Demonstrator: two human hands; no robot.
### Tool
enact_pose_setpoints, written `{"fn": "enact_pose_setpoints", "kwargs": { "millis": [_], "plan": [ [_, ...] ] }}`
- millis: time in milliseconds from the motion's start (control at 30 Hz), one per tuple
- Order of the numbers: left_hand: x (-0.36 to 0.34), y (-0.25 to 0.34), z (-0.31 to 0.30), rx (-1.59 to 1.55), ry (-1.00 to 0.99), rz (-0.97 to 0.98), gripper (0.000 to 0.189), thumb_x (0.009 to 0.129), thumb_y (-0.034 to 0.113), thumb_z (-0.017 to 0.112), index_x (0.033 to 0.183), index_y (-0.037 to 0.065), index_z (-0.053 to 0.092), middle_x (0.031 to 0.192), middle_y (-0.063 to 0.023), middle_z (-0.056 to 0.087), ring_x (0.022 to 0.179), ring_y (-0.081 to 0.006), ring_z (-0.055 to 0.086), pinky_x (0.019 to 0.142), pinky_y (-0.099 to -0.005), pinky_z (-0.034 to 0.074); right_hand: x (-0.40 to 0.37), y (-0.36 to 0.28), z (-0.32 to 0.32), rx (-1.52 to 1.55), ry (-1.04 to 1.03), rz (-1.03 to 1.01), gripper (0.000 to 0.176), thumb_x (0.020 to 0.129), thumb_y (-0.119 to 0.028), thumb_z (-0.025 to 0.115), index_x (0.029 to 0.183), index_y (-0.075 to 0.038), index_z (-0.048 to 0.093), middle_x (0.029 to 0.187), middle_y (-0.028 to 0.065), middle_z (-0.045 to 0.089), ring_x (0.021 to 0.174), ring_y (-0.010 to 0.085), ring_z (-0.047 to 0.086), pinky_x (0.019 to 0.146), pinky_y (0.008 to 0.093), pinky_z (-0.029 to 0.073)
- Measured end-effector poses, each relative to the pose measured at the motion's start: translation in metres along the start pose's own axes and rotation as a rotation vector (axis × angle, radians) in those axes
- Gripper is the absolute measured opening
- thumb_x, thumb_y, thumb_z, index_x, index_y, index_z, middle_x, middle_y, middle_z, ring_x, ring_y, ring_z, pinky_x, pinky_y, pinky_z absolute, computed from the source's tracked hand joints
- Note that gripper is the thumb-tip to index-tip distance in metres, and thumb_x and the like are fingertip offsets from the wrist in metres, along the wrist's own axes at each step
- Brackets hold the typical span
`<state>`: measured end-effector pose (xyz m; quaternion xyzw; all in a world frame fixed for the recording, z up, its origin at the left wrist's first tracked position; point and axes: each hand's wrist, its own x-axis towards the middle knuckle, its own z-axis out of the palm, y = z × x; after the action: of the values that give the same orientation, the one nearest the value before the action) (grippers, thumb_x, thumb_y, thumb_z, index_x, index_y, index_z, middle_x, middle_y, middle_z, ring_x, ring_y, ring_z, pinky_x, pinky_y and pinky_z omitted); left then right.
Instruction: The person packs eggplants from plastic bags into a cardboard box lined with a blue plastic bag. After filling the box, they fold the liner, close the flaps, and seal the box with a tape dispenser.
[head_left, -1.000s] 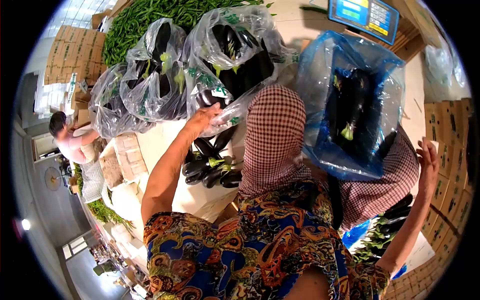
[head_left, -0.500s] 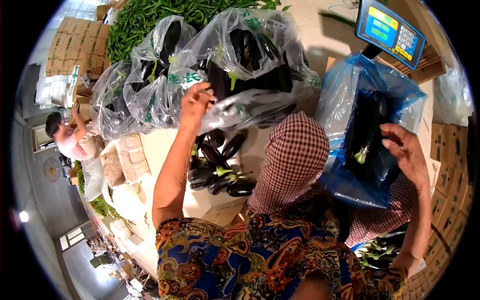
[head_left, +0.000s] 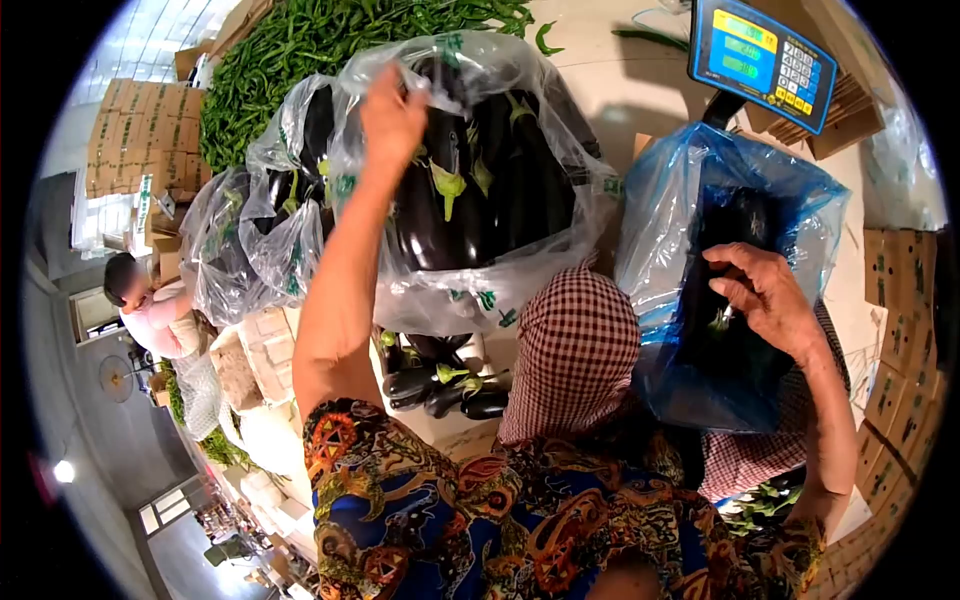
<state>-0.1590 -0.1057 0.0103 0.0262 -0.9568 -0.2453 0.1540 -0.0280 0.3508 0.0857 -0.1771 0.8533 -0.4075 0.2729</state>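
Note:
My left hand (head_left: 392, 118) is raised over a large clear plastic bag (head_left: 470, 292), its fingers closed on the film near the far side of the mouth. Several glossy dark eggplants (head_left: 435, 225) with green stems show through the wide opening. On the right, a blue plastic liner (head_left: 660, 225) lines a container with dark eggplants (head_left: 745, 215) inside. Over it hovers my right hand (head_left: 765, 295), fingers curved and apart, holding nothing. Loose eggplants (head_left: 445, 390) lie below the clear bag, partly hidden by my checked sleeve.
Green peppers (head_left: 340, 50) are heaped at the back left, beside more bagged eggplants (head_left: 220, 240). A scale display (head_left: 762, 62) stands behind the blue liner. Cardboard boxes (head_left: 900, 330) are stacked at right. Another person (head_left: 155, 315) works at far left.
My left hand has moved away from me, drawing the clear film back, and more eggplants now show. My right hand has shifted left over the blue-lined container. The camera view has shifted slightly.

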Motion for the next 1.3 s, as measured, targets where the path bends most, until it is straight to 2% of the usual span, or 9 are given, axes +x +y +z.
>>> {"fn": "enact_pose_setpoints", "kwargs": {
  "millis": [100,167,333,433,567,733,900,1133,1300],
  "plan": [
    [-0.055,0.026,0.024,0.598,-0.363,-0.019,0.08,0.075,0.038,0.077,0.138,0.004,0.04,0.128,-0.0199,0.055,0.114,-0.0379,0.054,0.091,-0.0492,0.045,0.002,0.01,0.005,0.039,0.0,-0.006,0.028,0.087,0.0,0.062,0.114,0.003,0.059,0.107,0.0174,0.065,0.09,0.0273,0.067,0.079,0.0337,0.054],
    [-0.072,0.001,0.052,0.777,-0.204,0.165,0.1,0.069,0.044,0.08,0.145,0.006,0.027,0.141,-0.0206,0.039,0.118,-0.0377,0.047,0.093,-0.0501,0.038,0.003,0.012,0.008,0.047,-0.028,0.007,0.028,0.087,-0.001,0.063,0.115,0.003,0.059,0.107,0.0175,0.065,0.089,0.0275,0.067,0.079,0.034,0.054],
    [-0.048,0.002,0.081,0.996,-0.231,-0.071,0.103,0.068,0.037,0.08,0.147,0.006,0.022,0.128,-0.0206,0.045,0.113,-0.0372,0.048,0.092,-0.0505,0.038,0.0,0.015,0.019,-0.002,-0.036,-0.027,0.029,0.087,-0.008,0.065,0.115,0.002,0.06,0.109,0.02,0.064,0.089,0.0346,0.065,0.08,0.0374,0.053],
    [-0.045,0.007,0.06,0.768,-0.31,-0.116,0.101,0.068,0.035,0.079,0.146,0.005,0.022,0.116,-0.0198,0.05,0.106,-0.0373,0.051,0.088,-0.0477,0.042,-0.005,0.017,0.017,-0.028,-0.01,-0.049,0.03,0.087,-0.009,0.065,0.114,0.002,0.06,0.109,0.0208,0.064,0.093,0.0379,0.064,0.083,0.0397,0.051],
    [-0.058,-0.005,0.029,0.345,-0.037,0.071,0.106,0.061,0.016,0.081,0.146,0.006,0.02,0.101,-0.0224,0.061,0.096,-0.0421,0.06,0.079,-0.048,0.051,-0.007,0.019,0.01,-0.026,-0.008,-0.031,0.029,0.088,-0.009,0.064,0.114,0.003,0.06,0.108,0.021,0.065,0.093,0.036,0.065,0.081,0.0384,0.052],
    [-0.069,0.076,-0.06,-0.91,-0.499,-0.715,0.082,0.071,-0.001,0.068,0.144,-0.002,0.031,0.109,-0.0204,0.063,0.095,-0.03,0.065,0.081,-0.036,0.055,-0.003,0.016,0.011,0.017,0.0,-0.068,0.029,0.088,-0.01,0.063,0.113,0.004,0.06,0.104,0.0216,0.066,0.089,0.0347,0.066,0.078,0.0366,0.052],
    [-0.118,0.109,-0.095,-1.297,-0.619,-0.689,0.069,0.08,0.019,0.065,0.139,-0.004,0.04,0.124,-0.0247,0.057,0.105,-0.0345,0.063,0.093,-0.0425,0.052,-0.007,0.008,0.006,0.072,-0.037,0.0,0.029,0.089,-0.012,0.062,0.113,0.005,0.059,0.1,0.0218,0.067,0.088,0.0339,0.067,0.077,0.0375,0.052],
    [-0.16,0.243,-0.108,-1.294,-0.684,-0.491,0.076,0.08,0.014,0.066,0.144,-0.004,0.03,0.129,-0.0201,0.053,0.116,-0.0256,0.056,0.1,-0.0355,0.044,-0.028,-0.025,0.012,0.803,0.016,0.005,0.067,0.096,-0.025,0.057,0.15,-0.006,0.023,0.14,0.0166,0.045,0.127,0.0262,0.047,0.103,0.036,0.041],
    [-0.174,0.297,-0.044,-1.186,-0.83,-0.205,0.081,0.083,0.02,0.072,0.145,-0.004,0.025,0.132,-0.0166,0.046,0.115,-0.0236,0.053,0.097,-0.036,0.044,-0.034,-0.022,0.013,1.213,0.362,0.058,0.06,0.085,-0.035,0.072,0.126,0.0,0.046,0.105,0.0086,0.064,0.09,0.0155,0.066,0.08,0.028,0.055]
  ]
}}
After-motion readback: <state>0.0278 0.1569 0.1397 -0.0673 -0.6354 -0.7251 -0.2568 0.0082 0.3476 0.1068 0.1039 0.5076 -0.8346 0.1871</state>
